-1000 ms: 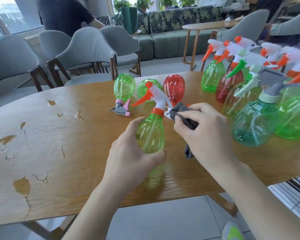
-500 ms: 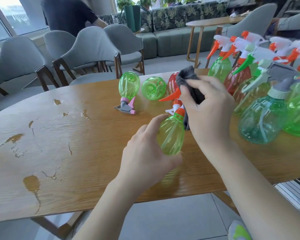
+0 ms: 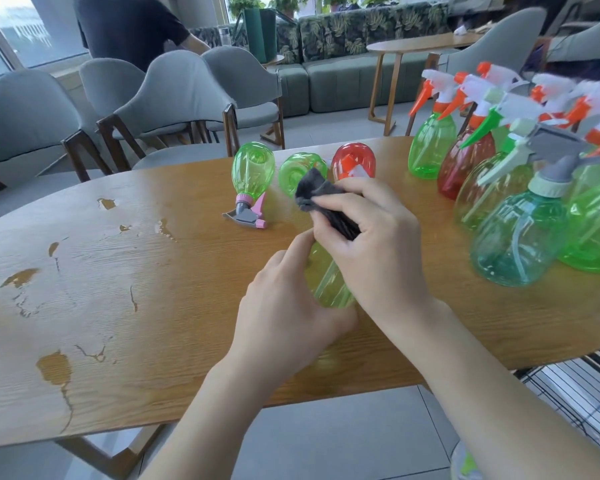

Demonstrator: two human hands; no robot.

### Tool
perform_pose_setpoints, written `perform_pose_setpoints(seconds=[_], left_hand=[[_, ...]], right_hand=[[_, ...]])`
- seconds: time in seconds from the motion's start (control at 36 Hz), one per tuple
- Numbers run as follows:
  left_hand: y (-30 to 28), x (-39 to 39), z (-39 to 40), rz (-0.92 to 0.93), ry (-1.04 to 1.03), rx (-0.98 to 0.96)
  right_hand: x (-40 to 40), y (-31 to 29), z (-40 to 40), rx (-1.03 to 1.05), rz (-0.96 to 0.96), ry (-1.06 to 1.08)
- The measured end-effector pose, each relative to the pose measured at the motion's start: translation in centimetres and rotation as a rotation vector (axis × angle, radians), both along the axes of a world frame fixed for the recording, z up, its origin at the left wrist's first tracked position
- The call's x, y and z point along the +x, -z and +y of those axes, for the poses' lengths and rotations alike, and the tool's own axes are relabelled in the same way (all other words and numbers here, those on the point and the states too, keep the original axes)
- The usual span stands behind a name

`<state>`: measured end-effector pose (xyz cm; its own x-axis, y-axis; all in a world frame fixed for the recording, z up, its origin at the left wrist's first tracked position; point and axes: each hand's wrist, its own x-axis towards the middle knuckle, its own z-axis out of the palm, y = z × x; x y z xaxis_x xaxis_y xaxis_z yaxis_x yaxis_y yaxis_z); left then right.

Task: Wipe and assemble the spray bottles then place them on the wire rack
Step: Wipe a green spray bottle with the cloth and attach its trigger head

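Near the table's (image 3: 125, 306) front edge, the left hand (image 3: 284, 317) grips the light, slippery green bottle's (image 3: 329, 282) belly; the right hand (image 3: 371, 237) clutches the soft grey cloth (image 3: 321, 195), probably over its neck.

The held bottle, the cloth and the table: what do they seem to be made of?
Bottle: likely thin clear plastic, glossy and green; the tabletop shows through it.
Cloth: soft dark grey fabric, perhaps microfibre; it bunches and folds in the right hand.
Table: wood or wood veneer, with visible grain and a slight sheen; wet patches lie on it.
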<state>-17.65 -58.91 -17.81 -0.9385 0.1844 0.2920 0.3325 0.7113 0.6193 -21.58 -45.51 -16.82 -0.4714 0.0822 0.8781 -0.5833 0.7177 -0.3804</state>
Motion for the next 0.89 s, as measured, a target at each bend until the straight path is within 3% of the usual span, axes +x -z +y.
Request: perform_pose_setpoints(seconds=[0.33,0.44,0.64,0.89], left_hand=[[-0.2,0.2,-0.7,-0.053,0.018,0.091],[-0.2,0.4,-0.6,-0.037,0.034,0.067],[0.0,0.4,-0.3,-0.012,0.021,0.036],[0.0,0.6,-0.2,0.006,0.020,0.013]], right_hand=[[0.1,-1.1,2.1,-0.158,0.087,0.020],[-0.5,-0.9,3.1,-0.165,0.020,0.091],[-0.5,0.0,2.7,-0.006,-0.006,0.034],[-0.5,0.3,3.6,-0.193,-0.119,0.153]])
